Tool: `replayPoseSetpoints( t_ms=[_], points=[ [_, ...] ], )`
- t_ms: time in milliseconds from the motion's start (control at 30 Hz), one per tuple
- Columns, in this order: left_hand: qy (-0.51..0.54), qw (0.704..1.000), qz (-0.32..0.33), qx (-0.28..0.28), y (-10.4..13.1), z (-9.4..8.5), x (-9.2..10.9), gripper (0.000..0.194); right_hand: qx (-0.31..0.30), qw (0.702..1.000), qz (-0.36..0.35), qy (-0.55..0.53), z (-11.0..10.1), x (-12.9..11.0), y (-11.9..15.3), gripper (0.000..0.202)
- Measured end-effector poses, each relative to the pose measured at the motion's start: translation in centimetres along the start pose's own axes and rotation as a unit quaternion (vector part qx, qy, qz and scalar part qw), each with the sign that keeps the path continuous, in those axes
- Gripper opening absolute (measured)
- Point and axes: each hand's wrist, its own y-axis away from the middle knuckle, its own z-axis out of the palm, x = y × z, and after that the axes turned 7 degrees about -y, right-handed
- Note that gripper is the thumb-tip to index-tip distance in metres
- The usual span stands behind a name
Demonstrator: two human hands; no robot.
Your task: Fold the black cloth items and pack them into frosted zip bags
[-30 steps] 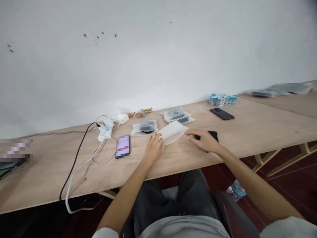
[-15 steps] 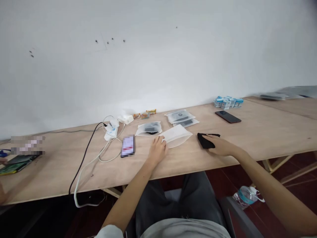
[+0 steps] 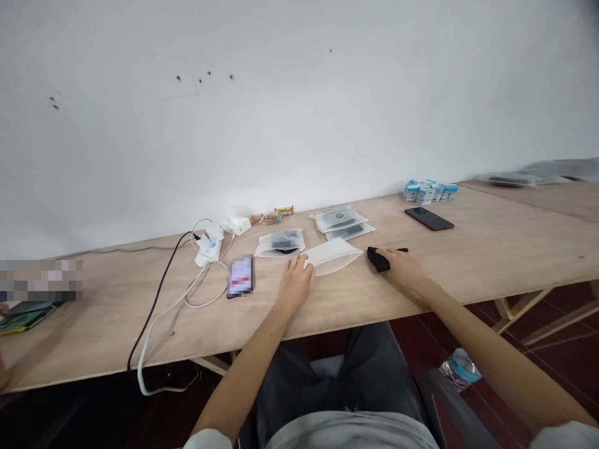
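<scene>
Bare forearms, short light grey sleeves, light grey shirt, dark grey trousers

No words or numbers can be read anywhere; the little blue and white boxes (image 3: 430, 191) at the upper right of the table are too small and blurry to read; the phone screen (image 3: 241, 275) left of the middle is blurred out.

Matt plywood table (image 3: 491, 249), frosted plastic pouch (image 3: 333, 255), soft black cloth (image 3: 378, 258).
</scene>
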Motion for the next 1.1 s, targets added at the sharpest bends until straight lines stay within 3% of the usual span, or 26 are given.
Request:
replayPoseSetpoints(
  t_ms=[100, 167, 300, 433, 500, 667, 967, 1100],
  points=[
    [0.002, 1.000, -0.003, -0.003, 0.0, 0.0, -0.2, 0.014, 0.020, 0.998, -0.019, -0.058, -1.0, 0.0, 0.4, 0.061],
    [0.000, 1.000, -0.003, -0.008, 0.0, 0.0, -0.2, 0.013, 0.071, 0.991, -0.032, -0.108, -1.8, -0.8, 0.9, 0.062],
    [-0.013, 1.000, -0.007, -0.003, -0.4, -0.4, -0.1, 0.015, 0.175, 0.959, -0.108, -0.192, -2.6, -4.2, 2.5, 0.062],
    [-0.031, 0.999, -0.024, 0.005, -0.9, -1.4, 0.4, 0.018, 0.151, 0.916, -0.268, -0.258, -1.6, -8.1, 3.5, 0.054],
    [-0.025, 0.999, -0.027, 0.003, -1.1, -2.0, 0.6, 0.018, 0.130, 0.903, -0.304, -0.275, -0.8, -9.1, 3.4, 0.055],
    [0.029, 0.998, -0.062, -0.010, -1.5, -3.1, 0.7, 0.016, 0.087, 0.912, -0.295, -0.272, 1.1, -9.2, 2.7, 0.070],
    [0.097, 0.993, -0.068, -0.018, -1.7, -3.6, 1.7, 0.017, 0.118, 0.950, -0.187, -0.221, 3.2, -8.9, 1.2, 0.076],
    [0.126, 0.990, -0.063, -0.002, -1.9, -3.3, 1.9, 0.018, 0.105, 0.953, -0.204, -0.197, 3.8, -9.6, 0.8, 0.075]
  ],
)
